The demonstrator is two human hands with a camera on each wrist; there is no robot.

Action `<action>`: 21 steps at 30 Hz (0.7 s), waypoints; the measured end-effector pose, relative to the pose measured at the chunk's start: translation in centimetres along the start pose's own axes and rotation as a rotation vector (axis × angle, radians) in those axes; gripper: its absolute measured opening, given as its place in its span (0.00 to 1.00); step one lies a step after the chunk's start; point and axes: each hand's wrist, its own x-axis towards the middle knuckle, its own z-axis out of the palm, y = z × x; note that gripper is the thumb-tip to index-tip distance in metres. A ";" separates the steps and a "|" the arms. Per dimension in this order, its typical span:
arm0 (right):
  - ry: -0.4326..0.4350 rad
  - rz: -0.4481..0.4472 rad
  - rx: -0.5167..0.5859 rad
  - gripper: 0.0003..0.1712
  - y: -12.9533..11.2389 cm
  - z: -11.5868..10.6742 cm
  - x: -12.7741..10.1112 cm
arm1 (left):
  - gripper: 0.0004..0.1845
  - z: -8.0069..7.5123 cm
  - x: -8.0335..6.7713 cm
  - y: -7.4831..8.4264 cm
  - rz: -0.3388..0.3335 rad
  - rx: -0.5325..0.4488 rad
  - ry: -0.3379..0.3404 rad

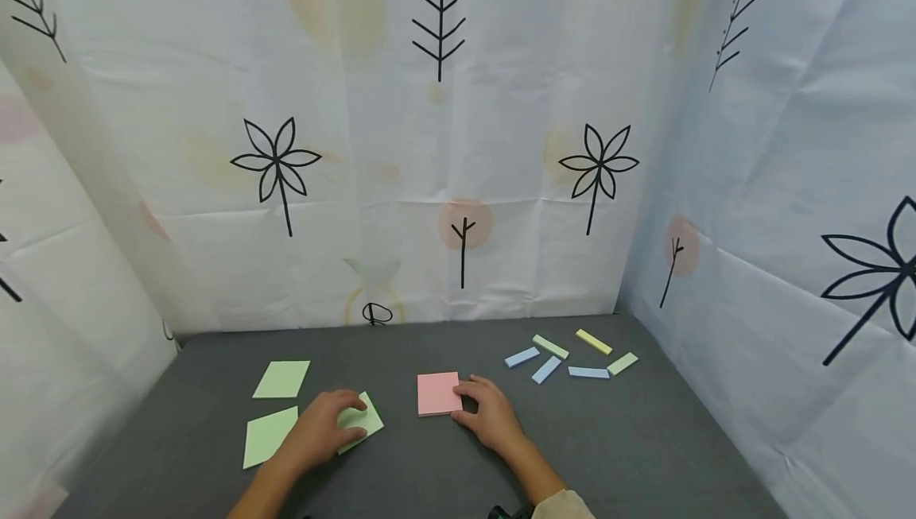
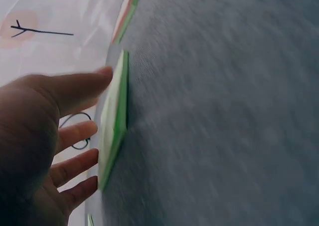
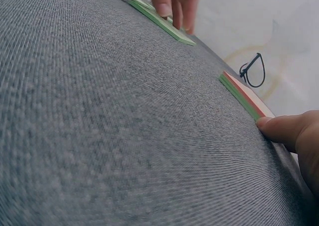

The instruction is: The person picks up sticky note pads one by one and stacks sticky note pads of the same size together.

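My left hand (image 1: 325,426) lies flat on a green sticky-note pad (image 1: 365,422) at the front left of the grey table. In the left wrist view its fingers (image 2: 75,136) are straight, and the thumb touches the green pad (image 2: 113,123) at its edge. My right hand (image 1: 487,412) rests beside a pink pad (image 1: 438,393), fingertips touching its right edge. The right wrist view shows one fingertip (image 3: 281,128) against the corner of the pink pad (image 3: 244,94), with the left hand (image 3: 174,1) on the green pad (image 3: 167,25) farther off.
Two more green pads (image 1: 281,379) (image 1: 269,435) lie to the left. Several small blue, green and yellow strips (image 1: 568,356) are scattered at the back right. Patterned white curtains (image 1: 444,145) enclose the grey table (image 1: 644,439) on three sides.
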 end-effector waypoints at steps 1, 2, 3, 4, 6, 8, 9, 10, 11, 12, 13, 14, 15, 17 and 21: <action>-0.002 0.003 -0.001 0.22 0.0 0.0 0.0 | 0.16 -0.1 -0.2 -0.1 0.032 0.015 0.001; -0.004 0.004 -0.001 0.22 -0.1 0.0 0.0 | 0.17 -0.1 -0.5 -0.3 0.060 0.031 0.003; -0.008 0.006 0.000 0.22 -0.1 -0.1 0.0 | 0.18 -0.1 -0.7 -0.4 0.083 0.049 0.004; -0.013 0.011 0.003 0.22 -0.2 -0.1 0.0 | 0.19 -0.1 -0.8 -0.5 0.113 0.063 0.013; -0.022 0.021 0.001 0.22 -0.2 -0.1 0.0 | 0.21 -0.1 -1.1 -0.9 0.146 0.087 0.015; -0.026 0.026 0.000 0.22 -0.3 -0.2 0.0 | 0.22 -0.1 -1.2 -1.1 0.165 0.100 0.006; -0.028 0.028 -0.002 0.22 -0.2 -0.2 -0.1 | 0.22 -0.2 -1.2 -1.2 0.172 0.102 0.000; -0.025 0.025 -0.003 0.22 -0.2 -0.1 -0.1 | 0.21 -0.3 -1.2 -1.3 0.180 0.097 -0.005; -0.023 0.020 -0.008 0.22 -0.2 -0.1 -0.1 | 0.21 -0.4 -1.2 -1.3 0.177 0.090 -0.017; -0.024 0.020 -0.007 0.22 -0.1 -0.1 -0.1 | 0.20 -0.4 -1.2 -1.3 0.181 0.083 -0.021; -0.023 0.020 -0.004 0.22 -0.1 -0.1 -0.1 | 0.19 -0.5 -1.2 -1.3 0.183 0.075 -0.024; -0.023 0.020 -0.004 0.22 -0.1 -0.1 -0.2 | 0.18 -0.5 -1.2 -1.3 0.185 0.069 -0.027; -0.025 0.023 -0.003 0.22 0.0 -0.1 -0.1 | 0.17 -0.5 -1.1 -1.3 0.189 0.062 -0.024; -0.029 0.028 0.001 0.22 0.0 -0.2 -0.1 | 0.16 -0.3 -1.0 -1.3 0.196 0.055 -0.010; -0.031 0.028 0.007 0.23 -0.1 -0.2 -0.1 | 0.15 0.2 -0.3 -1.4 0.178 0.052 0.019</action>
